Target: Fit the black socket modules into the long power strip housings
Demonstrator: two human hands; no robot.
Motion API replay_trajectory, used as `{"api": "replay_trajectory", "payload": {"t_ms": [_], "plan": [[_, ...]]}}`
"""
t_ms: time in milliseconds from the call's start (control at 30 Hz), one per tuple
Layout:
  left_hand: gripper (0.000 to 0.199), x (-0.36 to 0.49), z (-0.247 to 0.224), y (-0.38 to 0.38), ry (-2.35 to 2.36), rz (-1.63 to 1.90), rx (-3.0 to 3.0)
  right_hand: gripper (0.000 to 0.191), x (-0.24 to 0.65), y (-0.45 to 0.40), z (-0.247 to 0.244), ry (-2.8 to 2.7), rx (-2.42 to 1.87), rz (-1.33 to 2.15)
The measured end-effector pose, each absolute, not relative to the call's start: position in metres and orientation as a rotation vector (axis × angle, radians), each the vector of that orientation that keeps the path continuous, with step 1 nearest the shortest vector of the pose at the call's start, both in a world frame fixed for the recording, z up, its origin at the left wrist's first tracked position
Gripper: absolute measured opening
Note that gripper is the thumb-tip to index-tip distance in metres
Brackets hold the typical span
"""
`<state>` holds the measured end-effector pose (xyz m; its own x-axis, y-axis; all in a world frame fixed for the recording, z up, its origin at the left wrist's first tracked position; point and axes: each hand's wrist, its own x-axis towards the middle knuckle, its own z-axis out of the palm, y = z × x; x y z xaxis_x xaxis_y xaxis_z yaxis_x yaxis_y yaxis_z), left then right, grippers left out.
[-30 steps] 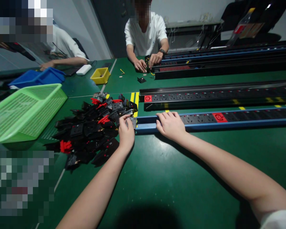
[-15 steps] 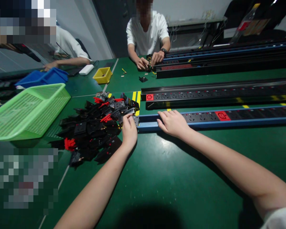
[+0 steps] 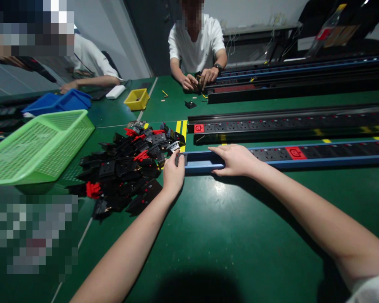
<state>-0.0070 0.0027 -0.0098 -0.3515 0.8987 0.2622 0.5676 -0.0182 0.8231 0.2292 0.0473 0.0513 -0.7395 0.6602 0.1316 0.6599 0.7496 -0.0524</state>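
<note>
A long blue rail [image 3: 199, 169] lies across the green table, with black socket modules [image 3: 273, 154] and one red socket [image 3: 296, 153] seated along it. At its left end, my left hand [image 3: 173, 173] is closed on a black socket module [image 3: 182, 160], which sits at the open end of the channel. My right hand [image 3: 240, 160] straddles the rail, thumb on the near edge and a finger on the far edge, gripping it just right of the unfilled stretch. Beside my left hand spreads a heap of black socket modules [image 3: 113, 168] with red pieces [image 3: 93, 190] among them.
A green mesh basket [image 3: 41, 147], blue bins [image 3: 58, 102] and a yellow box [image 3: 137, 99] stand to the left. Beyond my rail lie black rails [image 3: 255, 134]. Across the table a person's hands [image 3: 202, 80] handle small parts; another person sits at far left.
My right hand has shifted slightly right, and its thumb and finger have spread onto the rail's two edges. The module in my left hand has turned and moved slightly right at the rail's end.
</note>
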Motion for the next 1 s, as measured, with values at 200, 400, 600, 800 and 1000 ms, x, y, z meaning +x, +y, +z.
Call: {"api": "replay_trajectory", "payload": {"t_ms": [200, 400, 600, 800, 1000], "plan": [[0.045, -0.006, -0.005, 0.000, 1.945, 1.288, 1.563, 0.082, 0.232, 0.052, 0.057, -2.809, -1.054, 0.043], [0.052, -0.001, -0.002, -0.002, 1.974, 1.156, 1.715, 0.085, 0.236, 0.058, 0.065, -2.863, -1.016, 0.071], [0.048, 0.002, -0.002, -0.003, 1.913, 1.204, 1.823, 0.084, 0.237, 0.057, 0.061, -2.818, -1.054, 0.086], [0.048, 0.002, -0.002, -0.001, 1.926, 1.179, 1.800, 0.082, 0.237, 0.056, 0.057, -2.792, -1.057, 0.080], [0.049, 0.007, 0.002, -0.003, 1.872, 1.184, 1.791, 0.082, 0.238, 0.055, 0.055, -2.793, -1.061, 0.081]]}}
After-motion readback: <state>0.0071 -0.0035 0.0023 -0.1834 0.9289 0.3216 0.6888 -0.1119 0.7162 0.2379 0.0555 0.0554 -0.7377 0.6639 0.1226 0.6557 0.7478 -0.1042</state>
